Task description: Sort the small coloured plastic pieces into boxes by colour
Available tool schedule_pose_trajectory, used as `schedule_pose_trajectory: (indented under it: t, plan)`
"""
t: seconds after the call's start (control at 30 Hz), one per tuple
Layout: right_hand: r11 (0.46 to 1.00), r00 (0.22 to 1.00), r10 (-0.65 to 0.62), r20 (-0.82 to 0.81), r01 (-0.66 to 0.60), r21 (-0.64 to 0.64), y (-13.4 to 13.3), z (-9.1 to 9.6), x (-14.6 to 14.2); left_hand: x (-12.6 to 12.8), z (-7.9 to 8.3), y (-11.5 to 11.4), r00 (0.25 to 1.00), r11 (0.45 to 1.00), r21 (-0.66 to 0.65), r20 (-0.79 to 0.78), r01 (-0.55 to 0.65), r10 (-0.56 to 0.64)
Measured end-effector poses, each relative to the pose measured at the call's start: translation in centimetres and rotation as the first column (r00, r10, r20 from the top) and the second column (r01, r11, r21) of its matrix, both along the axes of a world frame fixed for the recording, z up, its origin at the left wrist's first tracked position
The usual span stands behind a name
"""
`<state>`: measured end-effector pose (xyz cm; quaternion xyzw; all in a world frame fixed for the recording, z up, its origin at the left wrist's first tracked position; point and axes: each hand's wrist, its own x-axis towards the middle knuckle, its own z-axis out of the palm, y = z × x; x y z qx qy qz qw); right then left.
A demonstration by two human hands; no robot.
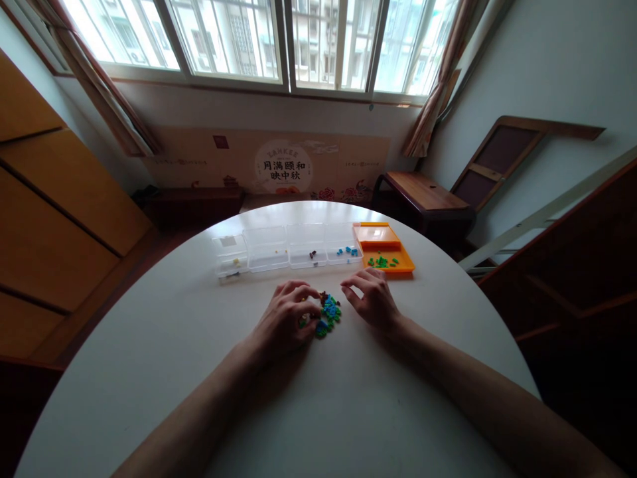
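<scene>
Pieces [329, 309] are gathered loosely on the white table [164, 332], between the two hands and in front of a row of boxes. By this middle placing, the cluster is probably kept within easy reach of both sides. The left hand [288, 312] is arched over the left part of the cluster, with the fingers curled down and partly closed; whether a piece is pinched there cannot be told, since the fingertips are hidden among the pieces. The arch may be kept so that small parts can be felt out singly. The right hand [372, 299] is held just to the right, near the orange box [373, 245], with the fingers half bent and the thumb side parted; nothing can be made out in its grasp. Both forearms are laid inward from the near edge, perhaps for steadiness.

The clear boxes [266, 237] are lined up beside the orange one, just beyond the hands, presumably so that all can be reached across a short gap. Green pieces [382, 263] are held in the orange box's near half, blue pieces [352, 251] in the clear box next to it, and a dark brown piece [312, 254] in the one after.

In the cluster, blue, green and brown are mixed. The pieces are small, bright and irregular, and are partly overlapped; their exact shapes are too small to be read.
</scene>
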<state>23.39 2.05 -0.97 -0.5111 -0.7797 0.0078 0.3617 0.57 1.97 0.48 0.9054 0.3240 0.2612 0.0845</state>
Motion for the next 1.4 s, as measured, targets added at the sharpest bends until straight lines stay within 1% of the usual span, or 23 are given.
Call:
schedule_pose_trajectory:
  t: [0.33,0.5,0.67,0.73,0.8,0.9,0.97,1.17,1.4]
  plan:
    - [0.999,0.999,0.036,0.008,-0.036,0.019,0.0,-0.2,-0.2,0.3,0.3,-0.2,1.000,1.000,0.003,-0.020,0.008,-0.008]
    - [0.999,0.999,0.042,0.014,-0.042,0.018,0.0,-0.2,-0.2,0.3,0.0,0.0,1.000,1.000,0.021,-0.005,0.003,-0.003]
    - [0.998,0.998,0.055,0.004,-0.055,0.016,-0.4,0.3,-0.6,0.2,0.0,0.2,0.999,1.000,-0.003,0.043,-0.011,0.011]
    - [0.996,0.996,0.089,-0.010,-0.089,0.023,-0.7,0.5,-0.9,0.2,0.1,0.3,0.996,1.000,-0.019,0.090,-0.021,0.022]
    - [0.988,0.989,0.149,0.001,-0.149,0.027,-1.1,0.7,-1.4,0.1,0.2,0.4,0.990,0.999,-0.034,0.139,-0.030,0.034]
    - [0.971,0.969,0.236,0.071,-0.237,0.017,-1.5,0.8,-2.0,0.1,0.2,0.5,0.981,0.998,-0.043,0.188,-0.034,0.042]
    - [0.965,0.960,0.259,0.110,-0.262,0.017,-1.6,0.7,-2.3,0.0,0.1,0.6,0.980,0.999,-0.040,0.197,-0.024,0.032]
    - [0.969,0.961,0.239,0.140,-0.246,0.038,-1.4,0.3,-2.7,0.1,-0.1,0.6,0.985,1.000,0.014,0.172,0.000,-0.002]
    - [0.966,0.959,0.253,0.130,-0.258,0.020,-1.5,0.6,-2.7,0.1,-0.2,0.5,0.992,0.999,0.043,0.123,-0.030,0.024]
